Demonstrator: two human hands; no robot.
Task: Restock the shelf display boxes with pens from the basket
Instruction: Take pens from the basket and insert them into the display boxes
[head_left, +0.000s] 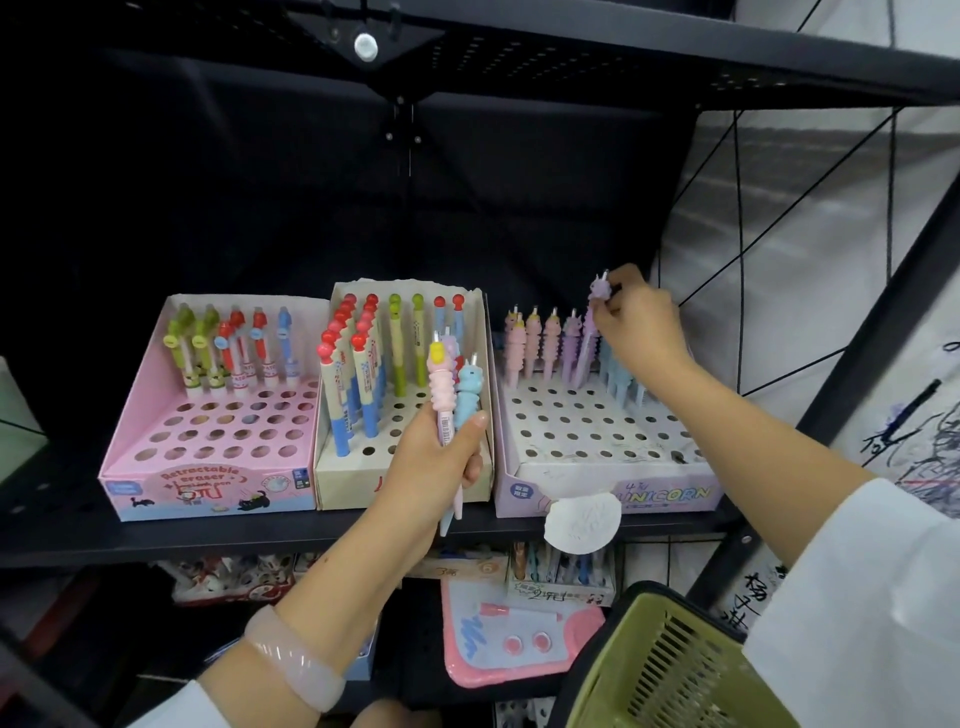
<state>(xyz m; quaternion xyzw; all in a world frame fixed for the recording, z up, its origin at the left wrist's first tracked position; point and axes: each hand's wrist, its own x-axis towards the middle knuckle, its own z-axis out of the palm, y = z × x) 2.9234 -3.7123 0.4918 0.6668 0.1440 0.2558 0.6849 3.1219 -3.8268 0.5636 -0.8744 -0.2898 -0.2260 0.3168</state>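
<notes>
Three display boxes stand on the black shelf: a pink one (156, 457) at left, a cream one (332, 475) in the middle, and a lilac unicorn box (524, 467) at right. My left hand (441, 457) is in front of the cream box, shut on a bunch of unicorn pens (451, 384) in pink, purple and blue. My right hand (639, 322) pinches the top of a purple unicorn pen (589, 343) over the back row of the unicorn box. That pen leans, its tip among the back holes. A green basket (670, 670) hangs at the lower right.
The shelf's front edge (208, 538) runs below the boxes. A white round tag (582, 522) hangs off the unicorn box front. The shelf above (571, 47) overhangs. Below are more goods, including a pink drawing board (498, 634). Black diagonal frame bars (857, 374) stand at right.
</notes>
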